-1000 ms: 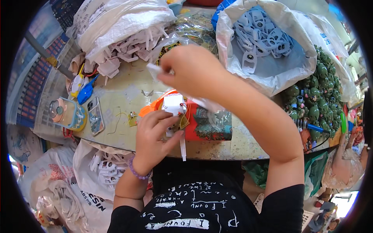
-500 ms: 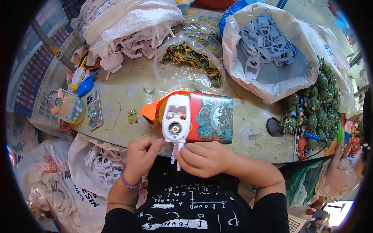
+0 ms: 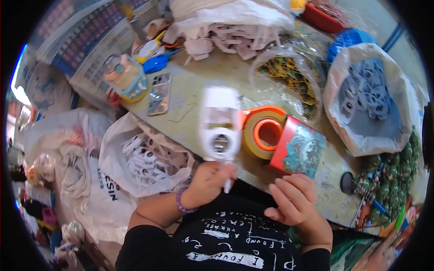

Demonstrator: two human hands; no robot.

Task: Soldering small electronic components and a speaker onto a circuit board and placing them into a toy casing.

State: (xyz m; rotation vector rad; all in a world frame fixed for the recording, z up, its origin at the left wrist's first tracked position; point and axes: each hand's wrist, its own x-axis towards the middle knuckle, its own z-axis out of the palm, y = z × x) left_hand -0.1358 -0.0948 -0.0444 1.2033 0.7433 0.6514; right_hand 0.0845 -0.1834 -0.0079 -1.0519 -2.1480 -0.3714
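A white plastic housing (image 3: 219,118), blurred by motion, is held up over the table by its narrow lower end. My left hand (image 3: 207,183) pinches that end, and a slim white tip sticks out below the fingers. A round dark-centred fitting sits in the lower part of the housing, with a rectangular opening above it. My right hand (image 3: 293,198) holds nothing; its fingers are loosely bent, with the thumb apart. Nearest to it is a red box (image 3: 296,147) with a teal pattern. Against the box leans an orange tape dispenser (image 3: 275,109) with a yellowish tape roll (image 3: 254,135).
A sack of white parts (image 3: 149,156) stands at the left front. Along the back are a white sack (image 3: 230,16), a clear bag of wired boards (image 3: 289,77) and a bag of pale parts (image 3: 368,90). Green round pieces (image 3: 391,180) pile up right. A bottle (image 3: 126,79) and phone (image 3: 159,95) stand left.
The housing has passed from my right hand to my left. My right hand has let go and moved away to the right. The view has swung toward the left.
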